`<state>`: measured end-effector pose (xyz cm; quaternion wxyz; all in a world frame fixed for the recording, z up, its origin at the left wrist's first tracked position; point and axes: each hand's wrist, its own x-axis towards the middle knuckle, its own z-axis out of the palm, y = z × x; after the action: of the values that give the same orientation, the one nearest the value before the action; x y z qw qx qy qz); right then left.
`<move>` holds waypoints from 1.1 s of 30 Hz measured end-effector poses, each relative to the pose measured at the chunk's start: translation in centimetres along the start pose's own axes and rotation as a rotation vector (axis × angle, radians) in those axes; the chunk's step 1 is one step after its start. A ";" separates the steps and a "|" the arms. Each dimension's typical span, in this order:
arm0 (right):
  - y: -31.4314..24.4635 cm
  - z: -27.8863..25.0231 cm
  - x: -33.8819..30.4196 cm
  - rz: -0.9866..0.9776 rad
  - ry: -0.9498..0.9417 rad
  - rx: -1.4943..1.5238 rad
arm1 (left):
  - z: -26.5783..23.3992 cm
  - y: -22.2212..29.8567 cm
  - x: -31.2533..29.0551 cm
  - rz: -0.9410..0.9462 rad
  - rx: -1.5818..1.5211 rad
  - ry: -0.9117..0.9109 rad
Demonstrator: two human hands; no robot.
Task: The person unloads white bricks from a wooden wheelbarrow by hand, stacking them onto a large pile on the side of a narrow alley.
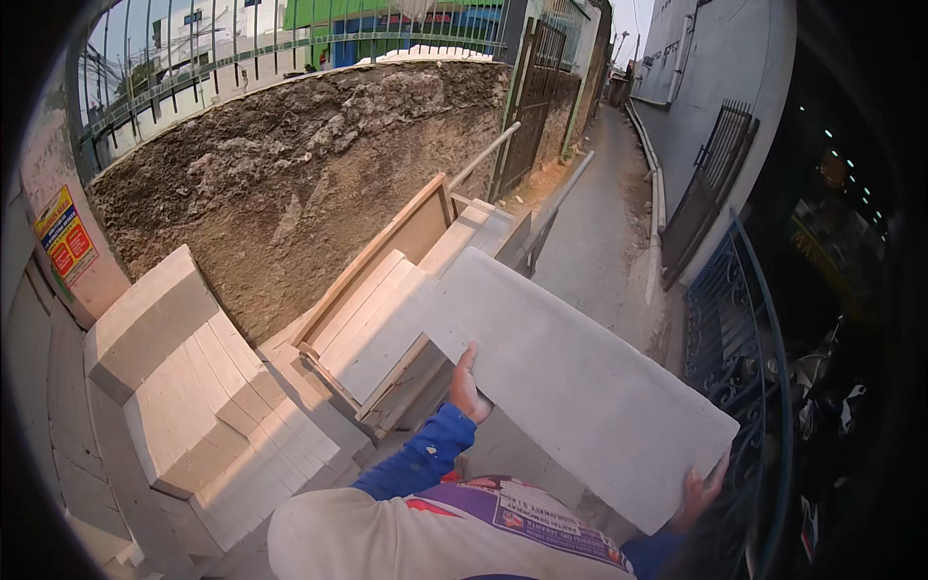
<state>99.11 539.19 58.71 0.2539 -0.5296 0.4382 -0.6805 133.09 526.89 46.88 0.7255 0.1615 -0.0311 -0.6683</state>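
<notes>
Fingers (pixel 465 372) of the left hand (pixel 468 394) curl over the near-left long edge of a big pale slab (pixel 570 382), thumb on its top face; the right hand (pixel 698 491) clamps the slab's near-right corner, its fingers wrapped under and mostly hidden; both hands are closed on the slab, which hangs tilted in front of the person's chest, its far end over a wooden crate (pixel 387 290) of similar panels. It looks stiff, heavy and brittle, with a chalky face that may slip, so a hold at opposite edges near the middle seems safest; corners would chip first. To the left stand stacked pale blocks (pixel 193 387) against a rough stone wall (pixel 290 164); on the right a blue metal gate (pixel 739 358) sits close to the slab's end; open room lies only far ahead, down the narrow alley (pixel 604 213).
</notes>
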 end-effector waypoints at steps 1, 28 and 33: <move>0.9 0.3 1.7 0.007 0.017 -0.023 | 0.2 -0.8 3.1 -0.046 -0.005 -0.033; 35.0 9.1 67.2 -0.085 -0.008 -0.381 | 17.3 -16.1 68.0 -0.005 -0.184 -0.148; 36.9 21.4 80.6 -0.073 -0.293 -0.083 | 18.4 -14.4 79.8 0.047 -0.192 -0.191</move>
<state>89.87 448.97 68.14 0.2681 -0.6489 0.4048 -0.5858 122.81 444.41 46.66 0.7468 0.0260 -0.0396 -0.6633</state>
